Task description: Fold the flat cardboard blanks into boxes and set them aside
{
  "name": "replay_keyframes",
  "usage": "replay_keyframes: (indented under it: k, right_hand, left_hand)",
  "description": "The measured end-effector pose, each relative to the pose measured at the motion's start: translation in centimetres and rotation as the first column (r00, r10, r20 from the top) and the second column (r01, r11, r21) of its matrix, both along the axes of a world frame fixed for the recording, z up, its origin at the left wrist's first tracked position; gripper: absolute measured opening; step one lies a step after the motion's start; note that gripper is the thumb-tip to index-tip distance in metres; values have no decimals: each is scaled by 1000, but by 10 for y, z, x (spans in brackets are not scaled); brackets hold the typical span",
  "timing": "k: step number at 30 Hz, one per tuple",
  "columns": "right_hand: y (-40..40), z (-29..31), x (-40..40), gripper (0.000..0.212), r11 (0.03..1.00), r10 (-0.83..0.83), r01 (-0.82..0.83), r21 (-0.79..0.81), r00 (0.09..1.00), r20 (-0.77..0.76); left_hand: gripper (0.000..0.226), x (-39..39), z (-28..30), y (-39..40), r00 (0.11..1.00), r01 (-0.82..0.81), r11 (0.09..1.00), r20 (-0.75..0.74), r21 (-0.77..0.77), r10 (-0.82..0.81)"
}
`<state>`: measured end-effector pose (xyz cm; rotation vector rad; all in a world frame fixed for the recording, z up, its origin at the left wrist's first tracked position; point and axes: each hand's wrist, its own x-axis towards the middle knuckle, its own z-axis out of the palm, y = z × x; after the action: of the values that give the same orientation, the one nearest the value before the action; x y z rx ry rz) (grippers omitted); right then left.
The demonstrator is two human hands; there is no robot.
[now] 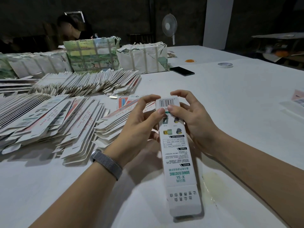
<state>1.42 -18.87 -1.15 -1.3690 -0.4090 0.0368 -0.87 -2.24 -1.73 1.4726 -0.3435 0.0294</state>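
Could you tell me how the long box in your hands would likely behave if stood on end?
The box looks tall, narrow and thin-walled, so it would probably tip easily. Being hollow cardboard, it likely weighs little and dents under firm pressure.

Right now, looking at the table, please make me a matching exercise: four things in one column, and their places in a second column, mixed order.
Things
1. box
2. flat blanks
3. black phone
4. tape roll

Places
A. spread in overlapping rows on the left side of the table
B. alone on the far right part of the table
C. lying flat beside the strapped white bundle
D. held by the left hand and the right hand at its barcode end

Pairs: 1-D, 2-A, 3-C, 4-B
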Motion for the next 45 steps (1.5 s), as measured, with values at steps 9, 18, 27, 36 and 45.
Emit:
replay_keyframes:
  k: [9, 18, 27, 36, 45]
  right_hand:
    - [-2, 1, 4, 20, 999, -18, 19, 36, 1000, -23]
    - [-2, -3, 4, 20, 998, -49, 50, -48, 998, 29]
    - [-1, -3, 2, 19, 995, -92, 93, -43, 995, 25]
    - [4, -4, 1, 17, 986, -165, 165, -10, 986, 14]
    - [9, -7, -1, 8, 989, -145, 145, -38, 989, 3]
  left_hand:
    - [35, -1, -2, 0, 999, 45, 999, -21, -2, -45]
    - [35, -1, -2, 0, 998, 52, 999, -30, 1, -52]
    - [29, -2, -2, 0, 992, 93, 991, -73, -92, -99]
    - [22, -4, -6, -19, 998, -63, 994, 6, -91, 64]
    - [20, -2, -4, -18, 992, -122, 987, -12, -100, 122]
